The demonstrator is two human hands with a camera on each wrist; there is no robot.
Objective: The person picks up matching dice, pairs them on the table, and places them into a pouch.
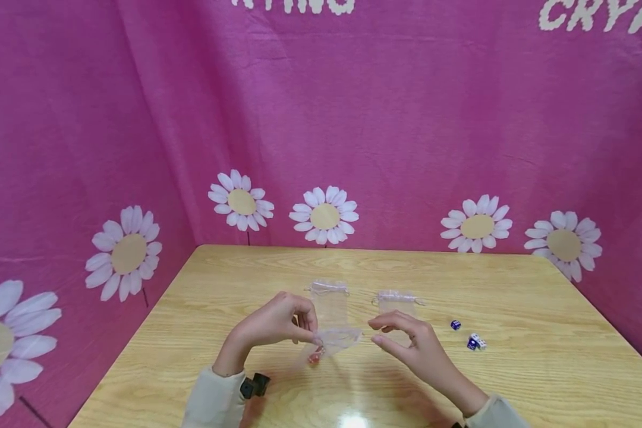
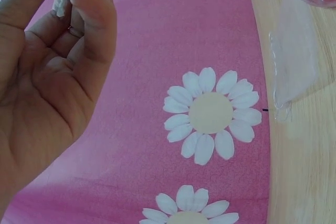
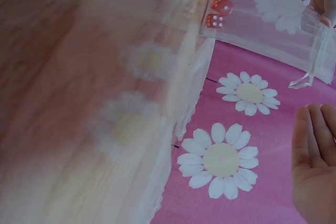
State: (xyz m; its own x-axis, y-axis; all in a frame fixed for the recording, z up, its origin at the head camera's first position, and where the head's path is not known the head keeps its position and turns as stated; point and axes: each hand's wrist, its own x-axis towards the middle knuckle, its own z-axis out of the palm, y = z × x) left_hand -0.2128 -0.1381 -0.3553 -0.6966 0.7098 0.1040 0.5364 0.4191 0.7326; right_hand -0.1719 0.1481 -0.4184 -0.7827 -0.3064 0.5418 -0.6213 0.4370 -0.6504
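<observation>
My left hand (image 1: pixel 275 321) pinches the edge of a sheer white drawstring pouch (image 1: pixel 342 337) between thumb and fingers, above the table. Red dice (image 1: pixel 315 355) with white dots lie inside the pouch; in the right wrist view two of these red dice (image 3: pixel 220 8) sit together at its bottom end, with a ribbon loop (image 3: pixel 302 83) hanging from the other end. To the right of the pouch is my right hand (image 1: pixel 417 342), thumb and fingers apart and nothing visible between them. In the left wrist view the left hand (image 2: pixel 58 72) holds a crumpled bit of sheer fabric.
Two more sheer pouches lie flat beyond the hands, a left one (image 1: pixel 329 306) and a right one (image 1: pixel 397 302). Right of them sit a lone blue die (image 1: pixel 456 325) and a small group of blue and white dice (image 1: pixel 476 342) on the wooden table (image 1: pixel 540 309). Pink flowered cloth (image 1: pixel 385 131) hangs behind.
</observation>
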